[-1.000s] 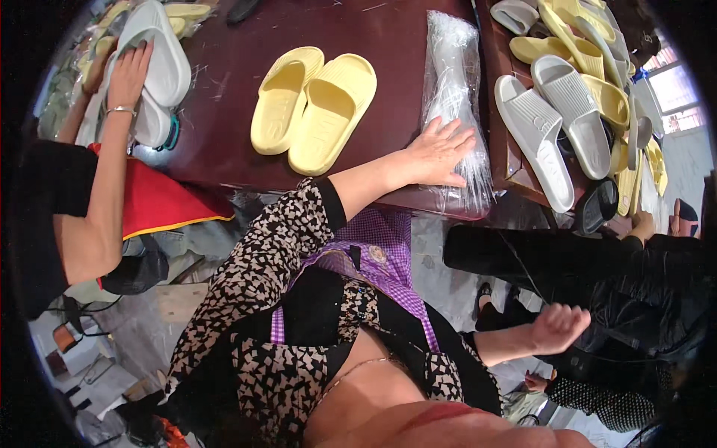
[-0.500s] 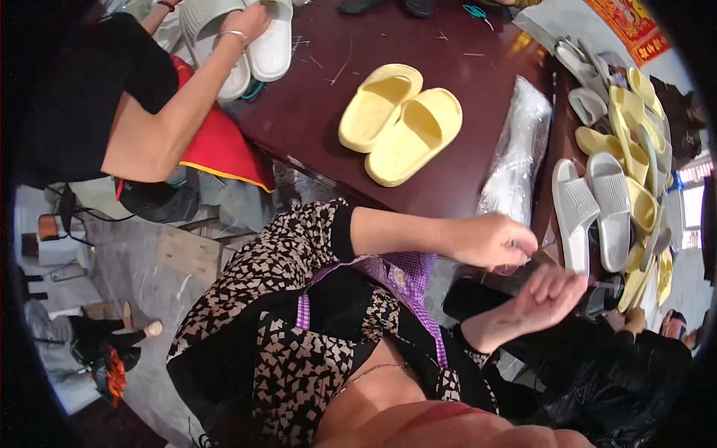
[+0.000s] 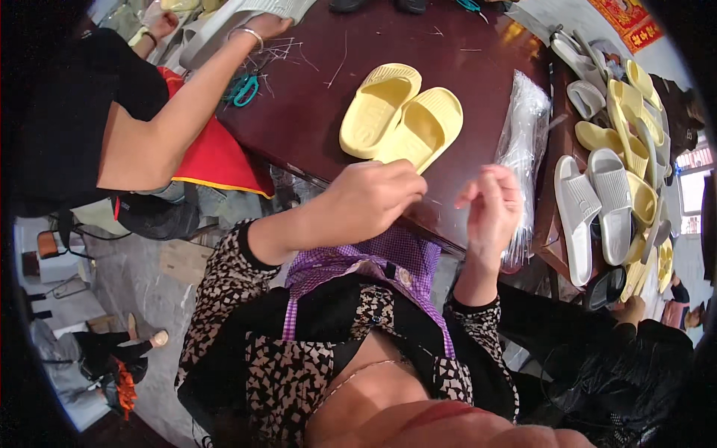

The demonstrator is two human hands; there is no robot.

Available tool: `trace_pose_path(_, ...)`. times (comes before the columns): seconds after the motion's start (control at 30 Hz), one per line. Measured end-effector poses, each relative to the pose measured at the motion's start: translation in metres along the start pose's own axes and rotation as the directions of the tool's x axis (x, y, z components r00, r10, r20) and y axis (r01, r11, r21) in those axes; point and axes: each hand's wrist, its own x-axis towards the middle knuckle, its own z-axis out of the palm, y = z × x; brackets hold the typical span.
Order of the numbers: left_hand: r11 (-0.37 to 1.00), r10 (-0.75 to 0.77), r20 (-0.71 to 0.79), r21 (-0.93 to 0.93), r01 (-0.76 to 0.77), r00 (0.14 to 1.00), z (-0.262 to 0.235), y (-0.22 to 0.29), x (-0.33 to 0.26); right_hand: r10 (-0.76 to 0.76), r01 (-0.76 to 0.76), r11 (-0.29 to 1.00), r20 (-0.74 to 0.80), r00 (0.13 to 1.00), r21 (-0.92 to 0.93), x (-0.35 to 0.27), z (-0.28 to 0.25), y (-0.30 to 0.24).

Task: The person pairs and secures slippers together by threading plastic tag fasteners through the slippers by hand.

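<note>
A pair of yellow slippers, the left slipper (image 3: 379, 110) and the right slipper (image 3: 431, 127), lies on the dark red table in front of me, toes overlapping at the near end. My left hand (image 3: 381, 196) is closed, its fingers pinched together just in front of the slippers. Whatever sits in that pinch is hidden or too thin to make out. To its right, my right hand (image 3: 491, 213) is raised near the table edge, thumb and fingers partly bent but apart, with nothing visible in it. Beside it lies a long bundle of thin clear plastic strands (image 3: 523, 134).
At the left a co-worker's hand (image 3: 270, 26) holds a light grey slipper (image 3: 250, 9). Turquoise scissors (image 3: 243, 89) and loose strands lie nearby on the table (image 3: 299, 127). Grey slippers (image 3: 573, 216) and yellow slippers (image 3: 631, 134) are heaped at the right.
Both my hands have moved left from beside the strand bundle, the left one reaching the front of the yellow slippers. The co-worker's slipper has moved away, uncovering the scissors.
</note>
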Motion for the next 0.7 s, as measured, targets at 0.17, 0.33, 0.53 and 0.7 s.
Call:
trace_pose_path(0.17,0.974,0.087,0.006,0.209,-0.086,0.996,-0.012,-0.009,-0.016,0.408,-0.411,0.912,0.099,0.907,0.007,-0.019,-0.006,0.034)
trace_pose_path(0.33,0.986,0.039,0.224,0.149,-0.074,0.974,-0.006,-0.026,-0.032,0.720,-0.732,0.680,0.142,0.679,0.049,-0.029,-0.015,0.061)
trace_pose_path(0.53,0.998,0.048,0.268,0.017,-0.054,0.962,0.001,-0.049,-0.025,0.820,-0.823,0.568,0.087,0.566,0.003,-0.013,-0.024,0.054)
trace_pose_path(0.7,0.999,-0.002,0.295,-0.043,0.016,0.955,0.003,-0.079,-0.007,0.767,-0.756,0.639,0.048,0.639,-0.144,0.024,-0.022,0.058)
